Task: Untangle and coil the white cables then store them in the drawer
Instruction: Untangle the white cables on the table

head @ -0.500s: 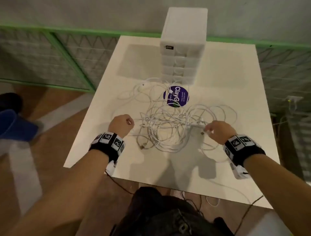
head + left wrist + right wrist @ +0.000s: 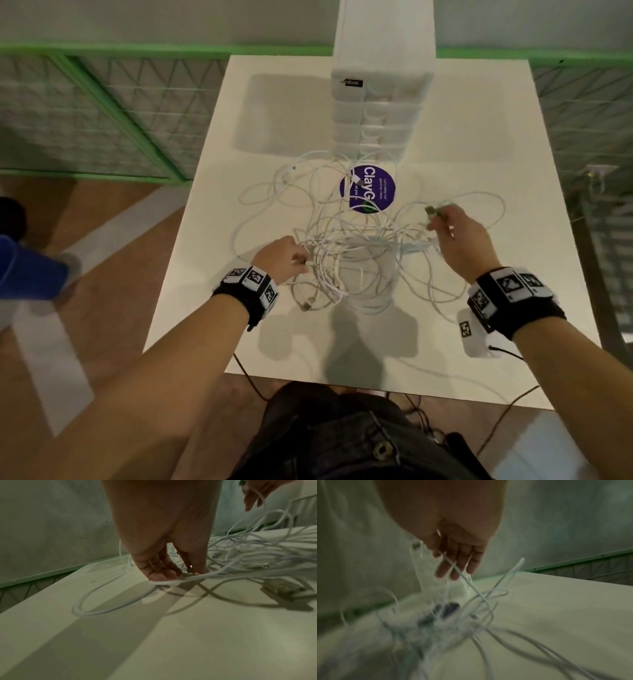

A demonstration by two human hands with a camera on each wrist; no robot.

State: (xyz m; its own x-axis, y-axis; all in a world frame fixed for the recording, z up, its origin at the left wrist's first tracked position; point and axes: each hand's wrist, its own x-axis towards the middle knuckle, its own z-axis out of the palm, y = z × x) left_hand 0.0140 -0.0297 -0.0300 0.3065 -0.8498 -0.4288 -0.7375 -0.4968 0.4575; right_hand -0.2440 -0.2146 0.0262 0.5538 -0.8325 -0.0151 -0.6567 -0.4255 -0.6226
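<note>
A tangle of thin white cables [image 2: 346, 250] lies spread over the middle of the white table [image 2: 462, 144]. My left hand [image 2: 284, 255] sits at the tangle's left edge and pinches a small plug end with its cable [image 2: 190, 570] against the table. My right hand [image 2: 455, 233] is lifted over the tangle's right side and pinches a cable end with a connector [image 2: 432, 211]; the cable [image 2: 460, 573] runs down from its fingers [image 2: 453, 568]. The white drawer tower [image 2: 382, 85] stands at the table's far edge with all its drawers closed.
A round purple sticker [image 2: 368, 190] lies on the table under the far cables. A loose connector [image 2: 283, 588] rests near the left hand. Green-framed mesh railing [image 2: 102, 113] runs behind and to the left. Dark wires hang off the table's near edge.
My right hand has risen and moved away from me, lifting a cable end off the pile. My left hand has shifted right into the tangle's edge and taken a plug end.
</note>
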